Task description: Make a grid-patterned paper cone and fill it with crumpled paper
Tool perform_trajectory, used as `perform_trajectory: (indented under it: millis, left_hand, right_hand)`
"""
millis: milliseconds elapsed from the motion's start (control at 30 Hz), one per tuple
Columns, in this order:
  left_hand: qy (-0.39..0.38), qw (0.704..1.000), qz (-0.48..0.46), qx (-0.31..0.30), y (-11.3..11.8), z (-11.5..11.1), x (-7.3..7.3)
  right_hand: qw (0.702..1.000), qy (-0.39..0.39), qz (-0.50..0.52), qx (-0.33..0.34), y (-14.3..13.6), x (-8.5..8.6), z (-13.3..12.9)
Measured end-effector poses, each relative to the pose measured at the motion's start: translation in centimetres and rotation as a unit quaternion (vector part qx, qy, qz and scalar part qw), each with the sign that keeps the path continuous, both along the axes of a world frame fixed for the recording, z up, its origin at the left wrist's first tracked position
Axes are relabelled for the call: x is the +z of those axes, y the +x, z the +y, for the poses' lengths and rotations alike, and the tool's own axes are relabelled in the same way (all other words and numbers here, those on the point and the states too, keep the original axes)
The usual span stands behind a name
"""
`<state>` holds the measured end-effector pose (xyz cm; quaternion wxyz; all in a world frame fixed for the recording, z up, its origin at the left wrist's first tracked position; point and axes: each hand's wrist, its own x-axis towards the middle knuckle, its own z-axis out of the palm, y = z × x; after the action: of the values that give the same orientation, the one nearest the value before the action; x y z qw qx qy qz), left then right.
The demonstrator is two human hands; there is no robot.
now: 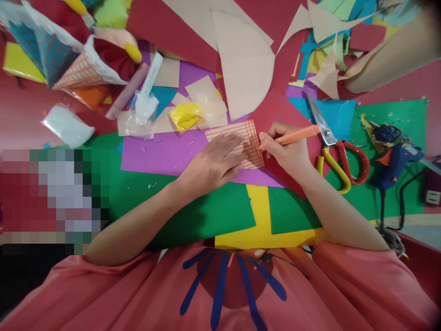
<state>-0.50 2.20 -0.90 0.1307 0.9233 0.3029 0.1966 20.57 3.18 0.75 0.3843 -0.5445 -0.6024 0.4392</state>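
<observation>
A small cream paper piece [255, 158] lies on a purple sheet [155, 154], with orange stripes across it and crossing lines at its right end. My left hand [215, 163] rests flat on this piece, fingers stretched toward the right, covering part of the stripes. My right hand [287, 149] is closed round an orange marker [299, 135], whose tip meets the right part of the piece. Just right of that hand lie scissors [327, 133] with one red and one yellow handle.
Cream cut paper [244, 59] lies beyond my hands. A blue glue gun [392, 165] with a cable is at the right. Paper cones [82, 69], a yellow clay packet [186, 116] and a white packet [68, 125] are at the left.
</observation>
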Motion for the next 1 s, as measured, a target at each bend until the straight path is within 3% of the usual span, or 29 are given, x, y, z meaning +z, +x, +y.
perform_trajectory:
  millis: [233,533,800,1000]
  left_hand:
    - [0.004,1.0,0.009,0.022,0.11,-0.09,0.17]
    - [-0.05,0.998,0.021,0.043,0.27,-0.22,0.2]
    - [-0.034,0.998,0.019,0.044,0.34,-0.2,0.21]
    - [-0.043,0.998,0.022,0.046,0.28,-0.19,0.16]
  right_hand:
    - [1.0,0.01,-0.01,0.019,-0.23,-0.12,-0.37]
    - [0.999,0.019,-0.031,0.017,-0.2,-0.2,-0.26]
    - [0.998,0.03,-0.047,0.033,-0.18,-0.27,-0.21]
    - [0.999,-0.023,0.0,0.038,-0.16,0.0,-0.05]
